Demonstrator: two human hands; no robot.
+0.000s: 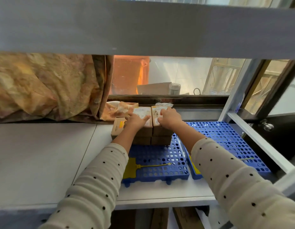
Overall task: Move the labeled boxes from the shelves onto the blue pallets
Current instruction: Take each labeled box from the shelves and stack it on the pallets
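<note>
Brown labeled boxes stand in a two-high stack at the back of the left blue pallet (160, 162). My left hand (136, 120) lies flat on the left top box (141, 111), thumb spread toward the right. My right hand (169, 119) rests on the right top box (155, 113), fingers slightly bent, tips on its white label. Two lower boxes (160, 140) sit under them. Another box with an orange label (117, 128) stands against the stack's left side. The right blue pallet (226, 138) carries no boxes.
A yellow tag (131, 167) with a thin tie lies on the left pallet's front. A grey shelf beam (143, 27) runs overhead and a slanted shelf post (259, 142) stands at the right. Patterned cloth (44, 86) hangs at the back left of the white shelf board (44, 162).
</note>
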